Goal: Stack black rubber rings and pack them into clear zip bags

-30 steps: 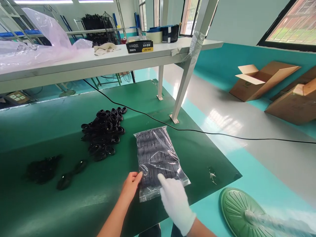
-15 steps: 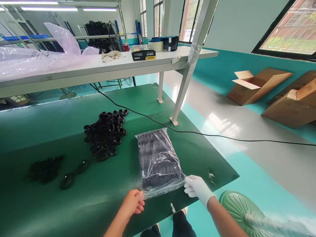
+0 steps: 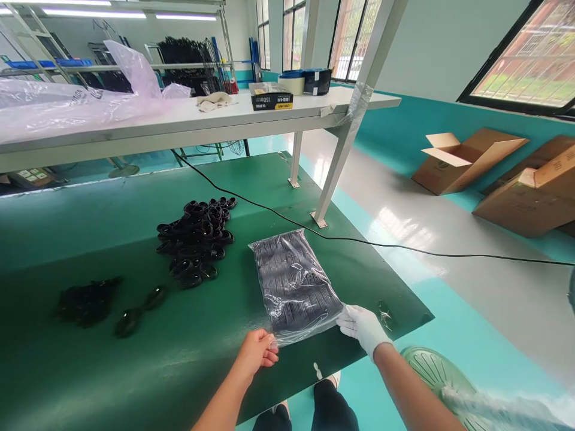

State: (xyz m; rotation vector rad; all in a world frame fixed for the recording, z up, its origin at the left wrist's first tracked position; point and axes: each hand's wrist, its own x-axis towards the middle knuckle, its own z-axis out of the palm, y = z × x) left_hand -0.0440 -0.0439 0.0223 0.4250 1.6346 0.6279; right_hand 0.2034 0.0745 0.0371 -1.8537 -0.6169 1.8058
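A clear plastic bag (image 3: 299, 281) packed with rows of thin dark parts lies flat on the green tabletop (image 3: 215, 365). My bare left hand (image 3: 257, 353) pinches the bag's near left corner. At the near right corner, my white-gloved right hand (image 3: 362, 326) grips the plastic between thumb and fingers. The bag's near edge stretches between both hands. Left of the bag sits a heap of glossy black rounded parts (image 3: 197, 239). Two more black oval pieces (image 3: 128, 322) and a small dark pile (image 3: 87, 302) lie farther left.
A black cable (image 3: 265, 208) crosses the tabletop behind the bag. A white raised shelf (image 3: 179, 123) carries plastic sheeting, a cloth, a small black box (image 3: 272, 100) and tape rolls. Its slanted leg (image 3: 336, 161) stands beyond the bag. A green stool (image 3: 438, 371) and cardboard boxes (image 3: 462, 161) are at right.
Both hands have shifted slightly right and away from me, still holding the bag's near corners. The bag's near end has moved with them. The view has shifted slightly.
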